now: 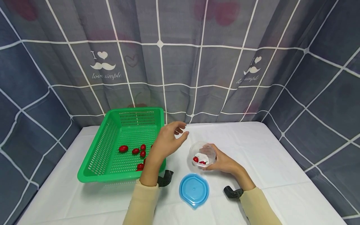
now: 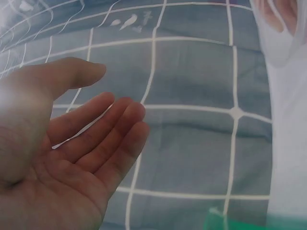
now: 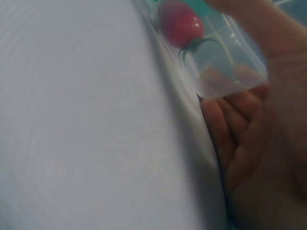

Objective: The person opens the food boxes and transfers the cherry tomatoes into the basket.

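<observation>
My right hand (image 1: 217,161) grips a small clear plastic container (image 1: 202,153) on the white table, tilted toward me, with two red cherry tomatoes (image 1: 196,159) inside. In the right wrist view one tomato (image 3: 180,24) shows through the container wall (image 3: 225,62) next to my fingers (image 3: 240,120). My left hand (image 1: 170,137) hovers open and empty between the green basket (image 1: 97,156) and the container; the left wrist view shows its bare palm (image 2: 67,163) with relaxed fingers. Several tomatoes (image 1: 123,148) lie in the basket.
A blue lid (image 1: 194,190) lies on the table near the front, between my forearms. The table is covered with a white cloth (image 1: 270,156). A grey checked curtain (image 1: 180,62) closes off the back and both sides.
</observation>
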Demonstrator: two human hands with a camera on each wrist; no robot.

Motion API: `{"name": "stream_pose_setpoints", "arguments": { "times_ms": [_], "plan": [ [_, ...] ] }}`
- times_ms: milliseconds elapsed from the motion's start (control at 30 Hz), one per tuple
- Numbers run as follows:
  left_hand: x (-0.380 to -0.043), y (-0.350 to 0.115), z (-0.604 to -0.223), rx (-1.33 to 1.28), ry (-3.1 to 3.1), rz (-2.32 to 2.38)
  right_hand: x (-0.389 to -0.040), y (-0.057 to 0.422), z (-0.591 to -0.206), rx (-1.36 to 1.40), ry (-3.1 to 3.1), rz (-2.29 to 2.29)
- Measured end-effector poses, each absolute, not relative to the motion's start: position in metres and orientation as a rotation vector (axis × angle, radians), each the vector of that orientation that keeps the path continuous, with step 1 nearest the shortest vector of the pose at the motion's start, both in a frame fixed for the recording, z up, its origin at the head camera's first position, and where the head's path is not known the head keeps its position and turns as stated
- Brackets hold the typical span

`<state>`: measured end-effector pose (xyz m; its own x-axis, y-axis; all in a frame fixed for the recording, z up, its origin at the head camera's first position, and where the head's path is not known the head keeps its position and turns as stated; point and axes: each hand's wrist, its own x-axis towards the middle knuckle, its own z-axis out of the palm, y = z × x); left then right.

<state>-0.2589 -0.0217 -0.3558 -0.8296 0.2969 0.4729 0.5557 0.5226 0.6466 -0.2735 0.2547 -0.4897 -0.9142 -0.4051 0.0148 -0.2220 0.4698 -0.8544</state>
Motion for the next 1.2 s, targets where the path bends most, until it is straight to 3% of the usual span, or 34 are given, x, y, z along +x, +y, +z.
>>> {"name": "stream_pose_setpoints", "arguments": {
  "times_ms": [1200],
  "plan": [
    [-0.264, 0.042, -0.410, -1.054, -2.782, -1.041, -0.276, 0.260, -0.494, -0.593, 2.512, -1.445]
  ]
}}
